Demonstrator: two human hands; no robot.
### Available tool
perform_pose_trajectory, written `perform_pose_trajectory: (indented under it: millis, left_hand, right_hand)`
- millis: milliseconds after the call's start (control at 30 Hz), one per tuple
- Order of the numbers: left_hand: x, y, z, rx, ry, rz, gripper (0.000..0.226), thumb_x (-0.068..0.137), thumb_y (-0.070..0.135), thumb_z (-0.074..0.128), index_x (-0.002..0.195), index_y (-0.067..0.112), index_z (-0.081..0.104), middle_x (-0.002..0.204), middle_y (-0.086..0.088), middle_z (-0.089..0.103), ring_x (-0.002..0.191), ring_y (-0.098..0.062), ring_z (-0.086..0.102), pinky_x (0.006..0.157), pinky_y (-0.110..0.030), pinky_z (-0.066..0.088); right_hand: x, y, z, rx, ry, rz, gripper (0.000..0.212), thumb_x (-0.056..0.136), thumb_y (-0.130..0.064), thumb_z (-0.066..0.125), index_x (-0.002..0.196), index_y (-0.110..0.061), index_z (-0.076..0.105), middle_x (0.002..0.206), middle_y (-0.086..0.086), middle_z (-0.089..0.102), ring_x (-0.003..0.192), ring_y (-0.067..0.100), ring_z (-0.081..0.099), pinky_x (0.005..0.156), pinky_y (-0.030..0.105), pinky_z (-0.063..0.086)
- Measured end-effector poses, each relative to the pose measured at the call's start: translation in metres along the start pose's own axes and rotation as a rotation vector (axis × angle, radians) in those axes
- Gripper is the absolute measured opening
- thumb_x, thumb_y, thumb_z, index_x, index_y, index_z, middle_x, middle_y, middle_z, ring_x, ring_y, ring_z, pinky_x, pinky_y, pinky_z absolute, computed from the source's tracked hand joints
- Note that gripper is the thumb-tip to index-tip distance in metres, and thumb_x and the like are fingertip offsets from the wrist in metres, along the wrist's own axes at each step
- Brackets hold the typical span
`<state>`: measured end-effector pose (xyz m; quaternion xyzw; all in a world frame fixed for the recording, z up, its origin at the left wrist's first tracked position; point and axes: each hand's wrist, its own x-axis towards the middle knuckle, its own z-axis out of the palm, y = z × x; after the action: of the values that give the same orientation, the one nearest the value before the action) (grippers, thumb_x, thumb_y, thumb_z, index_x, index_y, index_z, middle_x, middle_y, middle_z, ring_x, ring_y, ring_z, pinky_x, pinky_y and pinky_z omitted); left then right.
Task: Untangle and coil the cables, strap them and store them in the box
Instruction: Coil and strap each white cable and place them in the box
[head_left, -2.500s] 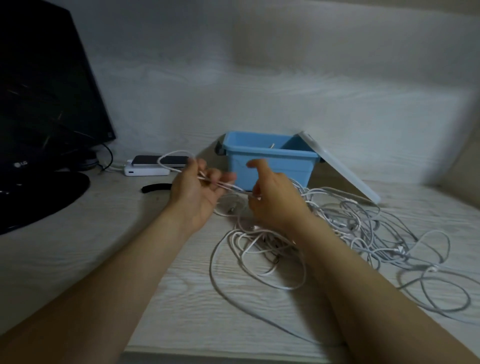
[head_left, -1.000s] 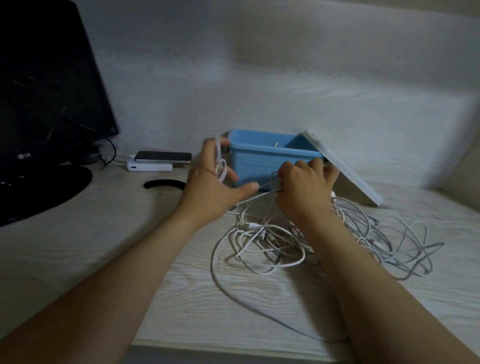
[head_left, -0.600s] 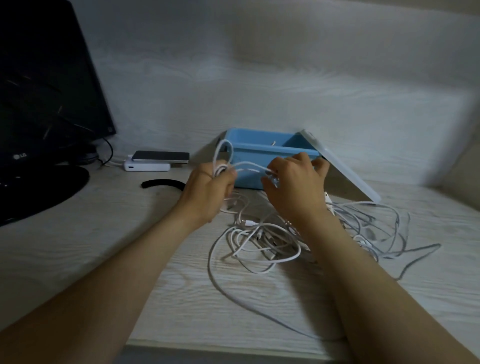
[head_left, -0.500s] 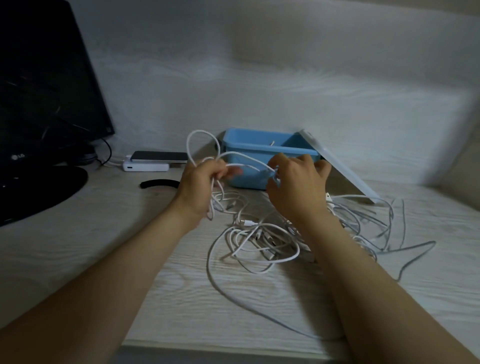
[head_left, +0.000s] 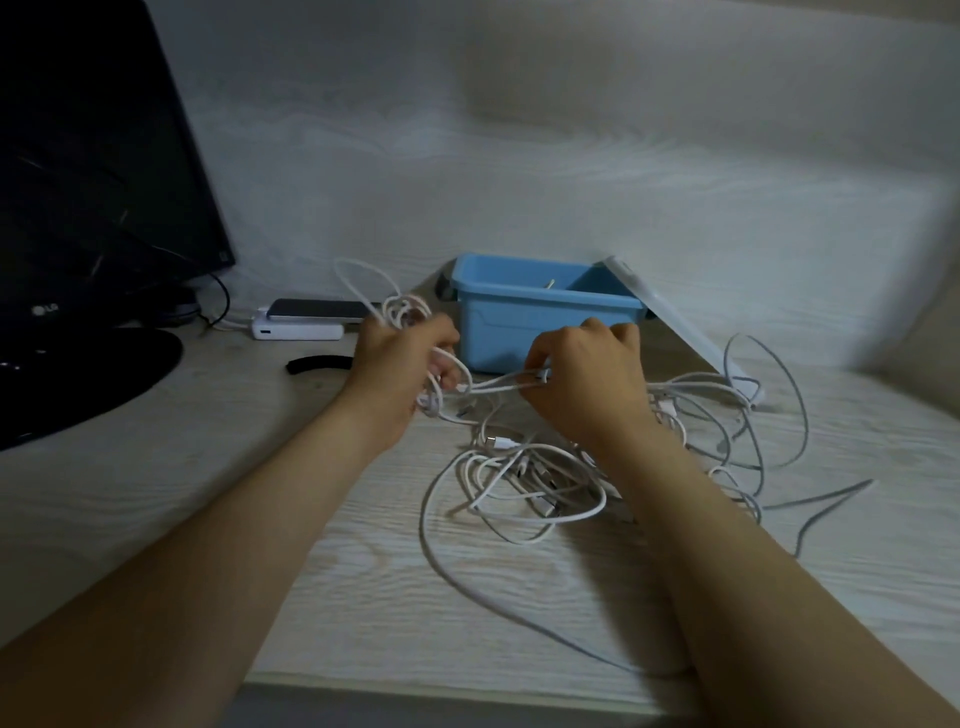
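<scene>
Above the pale wood worktop (head_left: 363, 571), we see two bare forearms reaching forward side by side, wrists level, backs of the hands turned up. The left hand (head_left: 400, 369) is curled round several loops of white cable (head_left: 498, 384), some rising above its knuckles. The right hand (head_left: 587, 379), knuckles up, pinches the same cable, which runs across the gap between the two. The tangle of cables (head_left: 524, 483) lies on the worktop under and to the right of the right wrist. Just behind the hands stands the open blue box (head_left: 519, 322), its white lid (head_left: 675, 332) leaning on its right side. A black strap (head_left: 317, 362) lies left of the left hand, near a phone (head_left: 317, 309) and a dark monitor (head_left: 78, 182)
</scene>
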<state>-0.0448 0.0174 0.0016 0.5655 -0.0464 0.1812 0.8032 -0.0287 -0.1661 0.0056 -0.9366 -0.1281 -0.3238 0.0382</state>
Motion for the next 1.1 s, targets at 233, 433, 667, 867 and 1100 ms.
perform_pose_trajectory:
  millis: [233, 433, 667, 867, 1100]
  left_hand:
    - [-0.011, -0.008, -0.007, 1.004, -0.223, 0.605, 0.042, 0.077, 0.033, 0.084, 0.115, 0.025, 0.067, 0.091, 0.003, 0.074, 0.078, -0.011, 0.069, 0.07, -0.026, 0.057]
    - [-0.015, -0.003, -0.006, 1.518, -0.279, 0.72, 0.035, 0.09, 0.044, 0.069, 0.123, 0.033, 0.063, 0.102, 0.001, 0.074, 0.094, -0.028, 0.069, 0.07, -0.037, 0.054]
    - [-0.006, -0.013, -0.013, 1.209, -0.095, 0.478, 0.016, 0.106, 0.036, 0.055, 0.101, 0.021, 0.059, 0.107, 0.0, 0.047, 0.084, -0.019, 0.053, 0.074, -0.031, 0.041]
    - [0.009, -0.009, -0.018, 0.557, 0.252, 0.022, 0.024, 0.101, 0.038, 0.062, 0.093, 0.015, 0.063, 0.096, -0.004, 0.063, 0.093, -0.027, 0.063, 0.074, -0.031, 0.047]
    - [0.012, -0.005, -0.007, -0.072, 0.018, -0.175, 0.023, 0.101, 0.034, 0.062, 0.104, 0.015, 0.076, 0.111, -0.009, 0.079, 0.097, -0.022, 0.073, 0.084, -0.036, 0.054]
  right_hand:
    - [0.002, 0.0, -0.001, -0.053, 0.073, 0.023, 0.006, 0.08, -0.023, 0.071, 0.085, -0.02, 0.073, 0.083, 0.003, 0.068, 0.086, 0.032, 0.063, 0.083, 0.041, 0.035]
    - [0.003, 0.007, -0.001, 0.064, 0.188, -0.006, 0.011, 0.083, -0.026, 0.081, 0.086, -0.017, 0.079, 0.086, 0.009, 0.068, 0.075, 0.038, 0.065, 0.076, 0.044, 0.046]
    - [0.004, 0.007, -0.002, 0.158, 0.238, -0.159, 0.012, 0.082, -0.024, 0.084, 0.086, -0.014, 0.079, 0.078, 0.007, 0.069, 0.065, 0.032, 0.064, 0.068, 0.039, 0.046]
    - [0.004, 0.009, 0.007, 0.087, 0.086, -0.125, 0.014, 0.094, -0.029, 0.063, 0.097, -0.019, 0.072, 0.084, 0.004, 0.068, 0.081, 0.033, 0.062, 0.082, 0.043, 0.043]
    - [0.004, 0.009, 0.008, 0.223, 0.158, -0.247, 0.022, 0.106, -0.033, 0.052, 0.101, -0.019, 0.068, 0.077, 0.003, 0.068, 0.071, 0.034, 0.064, 0.07, 0.041, 0.042]
